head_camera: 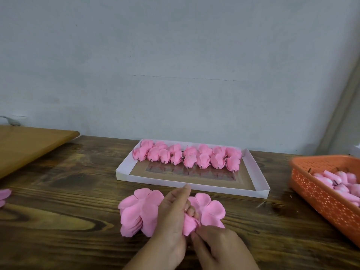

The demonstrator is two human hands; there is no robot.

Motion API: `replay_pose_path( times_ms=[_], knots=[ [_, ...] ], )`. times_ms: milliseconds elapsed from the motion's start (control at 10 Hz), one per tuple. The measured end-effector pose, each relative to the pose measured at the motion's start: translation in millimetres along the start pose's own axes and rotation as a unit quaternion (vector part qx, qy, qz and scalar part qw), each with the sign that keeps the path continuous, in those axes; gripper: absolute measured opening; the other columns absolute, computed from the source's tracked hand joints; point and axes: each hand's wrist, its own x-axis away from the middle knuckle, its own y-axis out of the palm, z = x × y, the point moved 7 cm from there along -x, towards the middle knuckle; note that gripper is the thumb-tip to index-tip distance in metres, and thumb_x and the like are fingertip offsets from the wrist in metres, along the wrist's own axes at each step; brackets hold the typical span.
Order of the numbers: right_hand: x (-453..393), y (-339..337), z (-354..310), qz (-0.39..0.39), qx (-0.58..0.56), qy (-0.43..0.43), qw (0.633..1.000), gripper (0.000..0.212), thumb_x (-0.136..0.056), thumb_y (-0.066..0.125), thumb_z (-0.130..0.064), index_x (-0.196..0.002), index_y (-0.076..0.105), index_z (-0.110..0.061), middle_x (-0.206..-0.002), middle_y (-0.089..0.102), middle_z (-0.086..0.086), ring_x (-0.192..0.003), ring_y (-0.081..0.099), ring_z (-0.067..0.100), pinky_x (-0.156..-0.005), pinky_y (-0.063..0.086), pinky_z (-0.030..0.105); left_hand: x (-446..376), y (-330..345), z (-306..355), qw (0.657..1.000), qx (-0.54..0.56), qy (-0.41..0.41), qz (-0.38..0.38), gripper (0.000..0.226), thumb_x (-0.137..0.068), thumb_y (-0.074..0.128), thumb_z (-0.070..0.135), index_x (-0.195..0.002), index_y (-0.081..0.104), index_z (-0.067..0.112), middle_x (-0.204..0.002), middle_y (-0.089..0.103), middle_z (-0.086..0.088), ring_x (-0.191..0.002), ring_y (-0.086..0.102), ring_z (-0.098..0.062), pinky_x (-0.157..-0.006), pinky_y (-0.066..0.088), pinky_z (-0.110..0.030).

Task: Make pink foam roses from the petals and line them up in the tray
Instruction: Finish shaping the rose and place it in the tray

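A shallow white tray (258, 173) lies ahead on the wooden table, with two rows of finished pink foam roses (187, 157) along its far side. Just in front of it, my left hand (173, 213) curls its fingers round a pink rose being formed (190, 224). My right hand (216, 244) pinches the lower edge of the same rose from the near side. A stack of flat pink petal sheets (138, 211) lies to the left of my hands. One more petal sheet (209, 209) lies to their right.
An orange perforated basket (319, 193) with pink rose buds stands at the right edge. A lighter wooden board (29, 145) lies at the far left. A few pink petals (4, 194) show at the left edge. A grey wall closes the back.
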Motion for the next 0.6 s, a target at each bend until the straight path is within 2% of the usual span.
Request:
replay_pose_path(
  times_ms=[100,200,300,400,500,600],
  knots=[
    [8,0,-6,0.037,-0.291,0.016,0.956,0.024,-0.101,0.046,0.003,-0.079,0.053,0.007,-0.104,0.049,0.026,-0.094,0.050,0.034,-0.070,0.041,0.028,2,4,0,0.999,0.033,-0.005,-0.003,0.025,-0.065,0.079,0.023,-0.069,0.056,0.013,-0.047,0.036,0.000,-0.036,0.037,-0.012,-0.037,0.040,-0.023],
    [0,5,1,-0.046,-0.317,0.027,0.947,0.028,-0.095,0.057,0.006,-0.068,0.061,0.013,-0.067,0.055,0.010,-0.060,0.052,0.019,-0.049,0.039,0.020,4,6,3,0.998,0.054,-0.008,-0.004,0.027,-0.064,0.079,0.022,-0.067,0.053,0.014,-0.049,0.035,0.001,-0.037,0.036,-0.010,-0.036,0.039,-0.022],
    [-5,10,3,-0.098,-0.337,0.082,0.933,0.015,-0.090,0.063,-0.003,-0.078,0.059,0.005,-0.051,0.050,0.011,-0.038,0.044,0.017,-0.039,0.033,0.021,5,6,6,0.998,0.052,-0.016,-0.007,0.031,-0.071,0.078,0.021,-0.067,0.048,0.014,-0.049,0.034,0.001,-0.037,0.036,-0.010,-0.036,0.039,-0.021],
    [-4,19,-1,-0.144,-0.438,0.102,0.882,0.016,-0.081,0.060,-0.014,-0.080,0.053,0.001,-0.051,0.050,0.007,-0.036,0.046,0.015,-0.039,0.039,0.020,6,5,6,0.999,0.040,-0.020,-0.006,0.032,-0.084,0.074,0.020,-0.068,0.048,0.015,-0.050,0.033,0.001,-0.038,0.036,-0.011,-0.037,0.040,-0.021],
    [-3,22,13,-0.113,-0.344,0.079,0.929,0.030,-0.096,0.058,-0.013,-0.067,0.062,-0.005,-0.058,0.056,0.004,-0.050,0.053,0.012,-0.048,0.042,0.019,6,3,6,1.000,0.006,-0.014,0.007,0.026,-0.084,0.075,0.023,-0.070,0.054,0.016,-0.049,0.034,0.002,-0.041,0.036,-0.013,-0.035,0.039,-0.022],
    [-1,3,13,0.046,-0.121,-0.010,0.992,0.031,-0.093,0.065,-0.020,-0.063,0.066,-0.030,-0.091,0.065,-0.001,-0.090,0.061,0.007,-0.062,0.042,0.007,4,-1,5,0.999,-0.025,-0.011,0.017,0.026,-0.091,0.072,0.025,-0.075,0.054,0.014,-0.046,0.037,0.001,-0.037,0.039,-0.014,-0.036,0.038,-0.022]
  ],
)
